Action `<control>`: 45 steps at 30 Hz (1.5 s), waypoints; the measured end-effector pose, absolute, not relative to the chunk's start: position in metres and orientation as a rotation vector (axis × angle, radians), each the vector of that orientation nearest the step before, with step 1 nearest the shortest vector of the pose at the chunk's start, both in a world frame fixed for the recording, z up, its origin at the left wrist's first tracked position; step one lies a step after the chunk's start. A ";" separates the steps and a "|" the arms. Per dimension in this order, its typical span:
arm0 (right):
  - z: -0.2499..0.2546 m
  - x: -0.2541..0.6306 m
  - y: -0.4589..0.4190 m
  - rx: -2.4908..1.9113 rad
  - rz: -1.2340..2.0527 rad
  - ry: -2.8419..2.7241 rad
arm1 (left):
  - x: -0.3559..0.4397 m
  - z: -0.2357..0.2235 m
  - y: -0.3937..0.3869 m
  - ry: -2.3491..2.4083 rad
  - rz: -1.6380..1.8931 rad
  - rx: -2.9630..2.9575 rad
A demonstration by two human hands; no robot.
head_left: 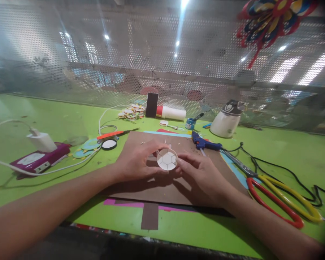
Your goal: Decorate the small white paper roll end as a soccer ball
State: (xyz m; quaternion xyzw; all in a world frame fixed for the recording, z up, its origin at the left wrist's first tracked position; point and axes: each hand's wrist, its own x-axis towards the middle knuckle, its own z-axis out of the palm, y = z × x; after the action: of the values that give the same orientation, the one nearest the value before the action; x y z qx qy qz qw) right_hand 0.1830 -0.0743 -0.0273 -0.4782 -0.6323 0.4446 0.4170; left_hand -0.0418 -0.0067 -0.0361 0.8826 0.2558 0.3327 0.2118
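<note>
A small white disc point(167, 162) with dark lines in a soccer-ball pattern is held up between both hands, above a brown board point(141, 187). My left hand point(141, 159) grips its left side, thumb below and fingers above. On its right edge, my right hand point(196, 169) pinches with thumb and fingers. A blue hot glue gun point(206, 142) lies at the board's back right corner. Large scissors point(273, 195) with red and yellow handles rest to the right of my right hand. Left of the board are a round black-rimmed lid point(109, 144) and an orange utility knife point(111, 135).
A purple power strip point(40, 159) with a white charger point(42, 141) and cable stands left. At the back are a pile of white discs point(132, 112), a phone point(152, 105), a white-and-red bottle point(173, 112), a blue paint jar point(190, 124) and a white jug point(226, 121).
</note>
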 end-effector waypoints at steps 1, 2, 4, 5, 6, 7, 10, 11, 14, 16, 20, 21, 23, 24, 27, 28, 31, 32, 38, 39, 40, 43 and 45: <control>-0.028 0.182 -0.075 -1.192 1.174 -1.547 | -0.042 -0.037 -0.007 0.713 0.917 2.462; -0.029 0.182 -0.075 -1.181 1.234 -1.504 | -0.042 -0.037 -0.007 0.719 0.908 2.468; -0.031 0.181 -0.076 -1.159 1.360 -1.380 | -0.042 -0.037 -0.007 0.733 0.874 2.469; -0.032 0.181 -0.076 -1.148 1.419 -1.308 | -0.042 -0.036 -0.007 0.739 0.850 2.465; -0.032 0.181 -0.076 -1.141 1.463 -1.249 | -0.042 -0.035 -0.007 0.744 0.829 2.459; -0.033 0.181 -0.076 -1.134 1.491 -1.198 | -0.042 -0.035 -0.007 0.748 0.811 2.454; -0.034 0.181 -0.075 -1.121 1.526 -1.103 | -0.042 -0.034 -0.007 0.740 0.796 2.456; -0.034 0.181 -0.074 -1.117 1.531 -1.088 | -0.042 -0.034 -0.007 0.729 0.803 2.461; -0.033 0.182 -0.073 -1.114 1.541 -1.091 | -0.041 -0.035 -0.007 0.708 0.827 2.469; -0.033 0.182 -0.074 -1.118 1.544 -1.103 | -0.041 -0.037 -0.006 0.709 0.834 2.464; -0.034 0.181 -0.074 -1.123 1.550 -1.097 | -0.041 -0.038 -0.006 0.721 0.840 2.466; -0.034 0.181 -0.074 -1.125 1.550 -1.105 | -0.042 -0.038 -0.005 0.723 0.841 2.468; -0.034 0.181 -0.074 -1.129 1.538 -1.131 | -0.042 -0.039 -0.005 0.721 0.839 2.468; -0.034 0.181 -0.074 -1.133 1.530 -1.145 | -0.042 -0.038 -0.005 0.716 0.841 2.470; -0.032 0.181 -0.074 -1.143 1.530 -1.169 | -0.041 -0.038 -0.005 0.700 0.872 2.484; -0.032 0.181 -0.074 -1.143 1.539 -1.167 | -0.041 -0.037 -0.005 0.694 0.881 2.493; -0.031 0.181 -0.075 -1.139 1.563 -1.156 | -0.041 -0.036 -0.006 0.682 0.894 2.510; -0.031 0.181 -0.075 -1.140 1.563 -1.157 | -0.041 -0.036 -0.006 0.682 0.896 2.512; -0.031 0.181 -0.075 -1.142 1.566 -1.172 | -0.041 -0.035 -0.007 0.684 0.893 2.509; -0.031 0.181 -0.075 -1.140 1.566 -1.172 | -0.042 -0.035 -0.007 0.683 0.883 2.507; -0.031 0.181 -0.075 -1.141 1.564 -1.173 | -0.042 -0.035 -0.007 0.684 0.873 2.505; -0.030 0.180 -0.075 -1.149 1.556 -1.181 | -0.041 -0.035 -0.007 0.701 0.859 2.507; -0.030 0.181 -0.076 -1.151 1.556 -1.182 | -0.041 -0.035 -0.007 0.709 0.853 2.516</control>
State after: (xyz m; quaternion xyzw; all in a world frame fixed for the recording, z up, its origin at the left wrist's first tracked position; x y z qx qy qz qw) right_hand 0.1807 -0.0757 -0.0300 -0.4597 -0.4724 0.6217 0.4230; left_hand -0.0407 -0.0072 -0.0348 0.8975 0.2530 0.3044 0.1946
